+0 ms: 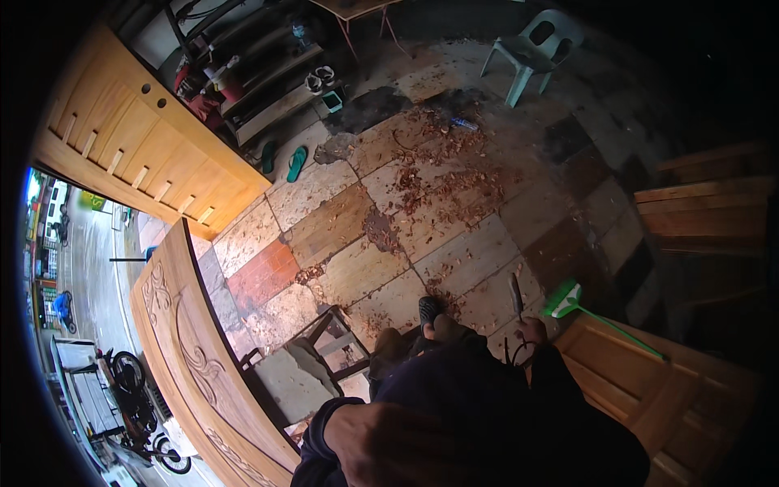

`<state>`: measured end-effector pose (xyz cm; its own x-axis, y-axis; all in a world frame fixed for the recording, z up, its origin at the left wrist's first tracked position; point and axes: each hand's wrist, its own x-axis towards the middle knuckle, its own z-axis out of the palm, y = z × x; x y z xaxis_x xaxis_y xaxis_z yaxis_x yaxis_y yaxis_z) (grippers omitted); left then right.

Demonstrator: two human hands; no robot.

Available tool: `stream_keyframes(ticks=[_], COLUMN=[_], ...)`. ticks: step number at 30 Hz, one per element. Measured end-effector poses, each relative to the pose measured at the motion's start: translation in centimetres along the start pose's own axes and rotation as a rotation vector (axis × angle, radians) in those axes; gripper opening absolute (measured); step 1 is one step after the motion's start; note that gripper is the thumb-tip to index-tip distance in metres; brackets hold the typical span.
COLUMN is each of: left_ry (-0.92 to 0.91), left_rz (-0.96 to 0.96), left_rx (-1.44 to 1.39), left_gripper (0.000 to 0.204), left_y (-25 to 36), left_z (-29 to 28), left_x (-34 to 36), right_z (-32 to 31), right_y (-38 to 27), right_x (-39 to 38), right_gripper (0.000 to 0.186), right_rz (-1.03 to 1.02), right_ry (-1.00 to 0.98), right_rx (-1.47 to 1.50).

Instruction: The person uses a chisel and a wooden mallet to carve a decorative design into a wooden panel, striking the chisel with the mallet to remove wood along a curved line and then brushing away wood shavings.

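My right hand (531, 331) is closed, low on my right side. A narrow stick-like tool (516, 296) points up and away from it, too dim to tell its kind. A thin dark loop (511, 349), like a cord, hangs by the same hand. My left arm is bent across my front, close to the camera. The left hand (377, 442) is blurred and shadowed there, and its fingers do not show. To the right of my right hand lies a green broom (564, 299), its stick resting on a panelled wooden door (600, 357).
A carved wooden panel (195, 349) stands at left, with a worn chair (292, 377) beside it. Behind is another wooden door (154, 154). Wood shavings (454, 183) litter the tiled floor. Green slippers (297, 164), a shelf (276, 114) and a plastic chair (531, 57) stand farther off.
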<state>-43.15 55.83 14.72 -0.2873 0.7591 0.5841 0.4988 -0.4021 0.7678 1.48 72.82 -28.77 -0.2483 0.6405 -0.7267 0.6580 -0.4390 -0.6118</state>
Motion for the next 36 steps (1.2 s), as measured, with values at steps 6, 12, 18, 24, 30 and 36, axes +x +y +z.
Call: stream_keyframes(ticks=[6,12,18,24,30,36], left_ry=[-0.259,-0.327,-0.327,-0.341,0.168,0.194], left_rz=[-0.284,-1.071,-0.817,-0.736,-0.761,-0.712], left_rx=[-0.139,-0.278,-0.631,-0.541,-0.374,0.334], left_gripper=[0.058,0.060,0.047,0.047,0.040,0.036], left_y=[-10.8,-30.1,-39.8,-44.8,-57.0,-71.9], left_z=[1.0,1.5,1.5,-1.1,-3.6,-7.5], left_x=[5.7,4.9,12.4,24.5,31.0,37.5], right_z=[-0.5,4.4,11.6,13.3,6.9,-0.6], right_y=[-13.7,-36.6,-55.8,-64.7,-67.6,-69.2], right_x=[6.3,7.3,7.4,15.4,26.5,39.4], right_gripper=[0.024,0.016,0.017,0.032,0.065,0.068], right_rz=[-0.236,-0.478,-0.764,-0.827,-0.606,-0.464], right_ry=[0.138,0.120,-0.021,-0.006,0.172,0.269], right_rx=[-0.096,-0.233,-0.331,-0.286,-0.273,-0.152])
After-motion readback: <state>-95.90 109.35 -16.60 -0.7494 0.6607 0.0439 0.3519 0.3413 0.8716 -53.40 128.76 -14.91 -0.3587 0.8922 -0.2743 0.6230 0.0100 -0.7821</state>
